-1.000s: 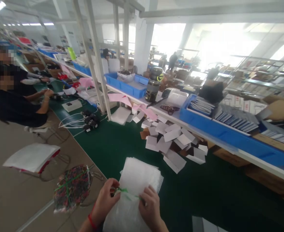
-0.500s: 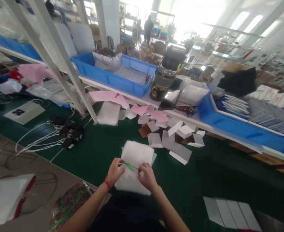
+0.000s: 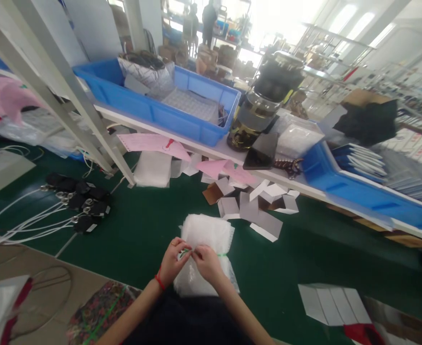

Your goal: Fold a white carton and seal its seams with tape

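A stack of white translucent bags lies on the green table in front of me, with a thin green tie across its middle. My left hand pinches the tie near the left side of the stack; a red cord is round the wrist. My right hand rests over the stack, fingertips pressed together and almost touching the left fingertips. What the right fingertips pinch is too small to make out, though the green tie shows close by.
Folded white and grey boxes lie beyond the stack. Black devices with white cables sit at the left. A shelf above bears blue bins, a large bottle and a phone. Flat white cards lie at the right.
My hands have come together over the left half of the stack; the right hand moved left from the right side. The green tie now shows to the right of it. The view has shifted.
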`<state>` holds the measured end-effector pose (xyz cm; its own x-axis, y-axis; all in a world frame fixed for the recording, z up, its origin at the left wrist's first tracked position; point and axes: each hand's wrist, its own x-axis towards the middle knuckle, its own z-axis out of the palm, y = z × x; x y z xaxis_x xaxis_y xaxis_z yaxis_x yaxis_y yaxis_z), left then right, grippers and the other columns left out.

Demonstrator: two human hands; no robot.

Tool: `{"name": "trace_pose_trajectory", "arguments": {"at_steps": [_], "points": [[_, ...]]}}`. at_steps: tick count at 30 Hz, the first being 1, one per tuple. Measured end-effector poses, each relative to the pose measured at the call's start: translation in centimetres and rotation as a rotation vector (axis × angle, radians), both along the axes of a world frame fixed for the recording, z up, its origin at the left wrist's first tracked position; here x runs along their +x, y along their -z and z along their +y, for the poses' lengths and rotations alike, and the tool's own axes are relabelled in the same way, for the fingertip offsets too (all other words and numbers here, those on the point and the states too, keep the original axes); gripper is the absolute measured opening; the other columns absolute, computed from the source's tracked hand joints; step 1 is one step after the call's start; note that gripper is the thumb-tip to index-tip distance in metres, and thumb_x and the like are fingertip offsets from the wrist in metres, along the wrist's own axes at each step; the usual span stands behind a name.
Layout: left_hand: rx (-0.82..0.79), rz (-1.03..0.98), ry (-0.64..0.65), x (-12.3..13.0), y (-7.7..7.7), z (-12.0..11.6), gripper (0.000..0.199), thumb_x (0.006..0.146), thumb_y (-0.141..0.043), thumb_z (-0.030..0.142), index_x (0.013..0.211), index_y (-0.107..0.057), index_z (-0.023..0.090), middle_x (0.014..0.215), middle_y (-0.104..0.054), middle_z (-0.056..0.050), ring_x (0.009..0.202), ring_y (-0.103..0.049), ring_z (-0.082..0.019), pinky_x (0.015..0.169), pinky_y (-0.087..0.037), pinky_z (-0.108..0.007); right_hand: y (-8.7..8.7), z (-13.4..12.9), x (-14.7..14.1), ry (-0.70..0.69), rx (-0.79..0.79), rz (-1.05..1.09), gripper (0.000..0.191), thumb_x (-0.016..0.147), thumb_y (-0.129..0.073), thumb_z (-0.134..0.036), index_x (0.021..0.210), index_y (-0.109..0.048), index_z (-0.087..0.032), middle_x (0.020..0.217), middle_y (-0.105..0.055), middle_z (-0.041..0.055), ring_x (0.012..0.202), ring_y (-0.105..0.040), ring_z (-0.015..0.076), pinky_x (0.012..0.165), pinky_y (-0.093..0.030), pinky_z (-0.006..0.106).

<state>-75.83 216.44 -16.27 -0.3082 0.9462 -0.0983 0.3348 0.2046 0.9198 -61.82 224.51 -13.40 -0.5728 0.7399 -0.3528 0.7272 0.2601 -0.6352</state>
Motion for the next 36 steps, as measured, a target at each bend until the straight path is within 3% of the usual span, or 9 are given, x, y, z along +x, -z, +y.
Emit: {"name": "trace_pose_trajectory", "arguments": {"at_steps": [5,9,14,23,26,28,32,34,36], "points": [[0.022,0.102,0.080,-0.3,0.9,0.4,0.028,0.076,-0.069,0.017,0.103,-0.072,0.022,0.104,-0.064,-0.006,0.106,-0.063,-0.026,0.098,-0.055,-0.046,0.3,0.4,0.1,-0.002,-0.130,0.087,0.037,0.094,-0.044,-0.024,0.057,-0.046,-0.023,0.061,-0.054,-0.0014,0.066,-0.054,0.0173,0.067,-0.036,0.034],[0.013,0.151,0.098,0.5,2.4,0.2,0.028,0.079,-0.069,0.016,0.106,-0.068,0.023,0.103,-0.063,-0.005,0.102,-0.064,-0.024,0.093,-0.059,-0.044,0.2,0.3,-0.1,0.003,-0.093,0.126,0.031,0.095,-0.045,-0.028,0.064,-0.051,-0.024,0.068,-0.060,0.0006,0.069,-0.054,0.0185,0.068,-0.035,0.036],[0.009,0.223,0.058,0.7,3.3,-0.6,0.032,0.088,-0.058,0.020,0.120,-0.061,0.019,0.120,-0.062,-0.014,0.115,-0.063,-0.029,0.102,-0.057,-0.053,0.7,0.4,-0.2,0.058,-0.157,0.112,0.029,0.087,-0.054,-0.025,0.062,-0.039,-0.025,0.060,-0.043,-0.0054,0.061,-0.040,0.0143,0.064,-0.026,0.035],[-0.076,0.218,0.116,-0.6,3.5,0.2,0.016,0.080,-0.065,0.019,0.096,-0.068,0.022,0.107,-0.070,-0.008,0.107,-0.065,-0.027,0.100,-0.058,-0.048,-5.5,1.5,0.4,0.306,-0.813,0.815,0.039,0.080,-0.072,-0.051,0.064,-0.050,-0.024,0.052,-0.050,-0.0081,0.053,-0.039,0.0103,0.061,-0.029,0.032],[-0.125,0.213,0.088,-0.6,3.0,0.7,0.007,0.077,-0.061,0.016,0.076,-0.060,0.023,0.086,-0.065,-0.003,0.089,-0.062,-0.024,0.085,-0.055,-0.042,-4.3,1.9,1.3,0.327,-0.725,0.730,0.040,0.086,-0.060,-0.061,0.072,-0.052,-0.024,0.061,-0.057,-0.0037,0.060,-0.050,0.0141,0.065,-0.037,0.034],[-0.160,0.199,0.066,-0.4,2.6,0.8,0.013,0.075,-0.057,0.014,0.069,-0.052,0.024,0.074,-0.058,0.000,0.077,-0.056,-0.022,0.074,-0.048,-0.036,-2.4,1.9,2.1,0.276,-0.491,0.500,0.033,0.092,-0.051,-0.055,0.082,-0.056,-0.023,0.075,-0.063,0.0014,0.069,-0.057,0.0182,0.070,-0.043,0.037],[-0.206,0.128,0.040,-0.6,1.3,0.5,0.010,0.075,-0.061,0.021,0.073,-0.052,0.025,0.065,-0.048,0.007,0.064,-0.049,-0.015,0.065,-0.037,-0.030,0.9,1.0,3.3,-0.067,-0.068,0.070,0.014,0.081,-0.062,-0.026,0.093,-0.058,-0.023,0.099,-0.066,0.0079,0.095,-0.060,0.0265,0.089,-0.044,0.044],[-0.234,0.090,-0.030,-1.6,0.8,0.0,0.017,0.080,-0.062,0.038,0.075,-0.051,0.026,0.062,-0.045,0.009,0.061,-0.047,-0.014,0.063,-0.036,-0.029,1.7,0.5,3.6,-0.156,-0.003,-0.014,0.014,0.075,-0.065,-0.022,0.078,-0.052,-0.024,0.087,-0.062,0.0047,0.096,-0.057,0.0281,0.091,-0.041,0.045],[-0.288,0.069,-0.188,-3.3,0.4,-0.7,0.031,0.086,-0.053,0.054,0.073,-0.047,0.026,0.062,-0.046,0.008,0.061,-0.049,-0.015,0.063,-0.038,-0.029,2.1,0.3,3.9,-0.072,-0.037,0.031,0.028,0.078,-0.063,-0.030,0.062,-0.041,-0.025,0.070,-0.050,0.0004,0.084,-0.053,0.0244,0.084,-0.038,0.043]]}}
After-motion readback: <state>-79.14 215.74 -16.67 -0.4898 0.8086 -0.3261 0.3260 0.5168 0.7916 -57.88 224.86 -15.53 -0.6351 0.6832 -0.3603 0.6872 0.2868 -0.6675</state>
